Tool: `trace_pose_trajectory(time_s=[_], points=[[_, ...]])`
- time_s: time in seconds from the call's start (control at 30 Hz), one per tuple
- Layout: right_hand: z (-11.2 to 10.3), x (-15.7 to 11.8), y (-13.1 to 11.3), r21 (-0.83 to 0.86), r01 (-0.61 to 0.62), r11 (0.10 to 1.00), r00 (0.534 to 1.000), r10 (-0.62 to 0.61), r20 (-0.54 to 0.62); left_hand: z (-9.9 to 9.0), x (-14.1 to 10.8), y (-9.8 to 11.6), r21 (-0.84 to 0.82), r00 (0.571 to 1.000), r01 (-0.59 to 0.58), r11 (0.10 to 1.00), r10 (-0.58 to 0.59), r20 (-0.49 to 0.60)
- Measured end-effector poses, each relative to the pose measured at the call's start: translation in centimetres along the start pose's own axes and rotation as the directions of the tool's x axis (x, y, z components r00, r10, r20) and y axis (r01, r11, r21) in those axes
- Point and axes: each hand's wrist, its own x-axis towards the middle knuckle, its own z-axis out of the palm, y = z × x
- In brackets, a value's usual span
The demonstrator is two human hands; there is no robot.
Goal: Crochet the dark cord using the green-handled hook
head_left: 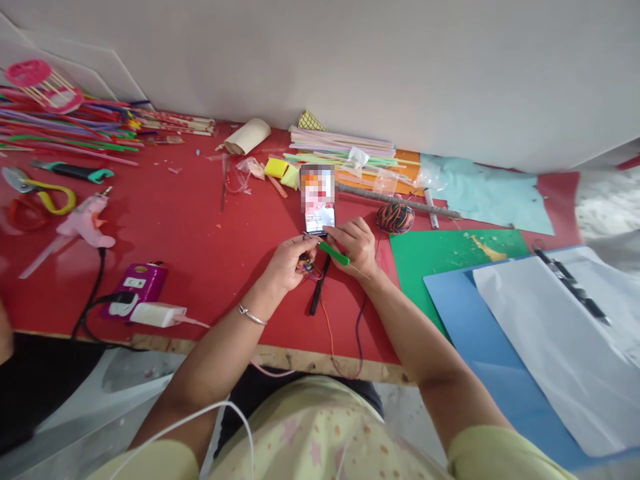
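Observation:
My left hand (290, 261) is closed on a small bunch of multicoloured yarn work (305, 264), mostly hidden by the fingers. In my right hand (356, 243) is a green-handled crochet hook (334, 253), its tip end pointing to the left hand. Loose yarn (330, 327) hangs from the hands toward the table's front edge. Just beyond the fingertips stands a lit phone (320, 217), its screen partly blurred. A ball of multicoloured yarn (395, 218) lies right of my right hand. Beneath my hands is a black strip (317, 293).
On the red table (210, 213) at left are a glue gun (89, 223), scissors (43, 190) and a purple power socket (137, 287) with cables. Pipe cleaners (60, 127) fill the back left. Straws (345, 141) lie behind the phone. A blue folder (465, 320) with papers is at right.

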Motion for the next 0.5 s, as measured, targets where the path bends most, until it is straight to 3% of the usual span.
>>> trace_pose_trajectory(time_s=[0.27, 0.5], points=[[-0.3, -0.2, -1.1, 0.216, -0.024, 0.976, 1.0, 0.02, 0.017, -0.4, 0.2, 0.2, -0.064, 0.996, -0.066, 0.996, 0.063, -0.059], [-0.3, -0.2, -1.9, 0.339, -0.092, 0.936, 0.996, 0.08, 0.051, -0.2, 0.0, 0.0, -0.016, 0.997, -0.08, 0.997, 0.079, -0.013]])
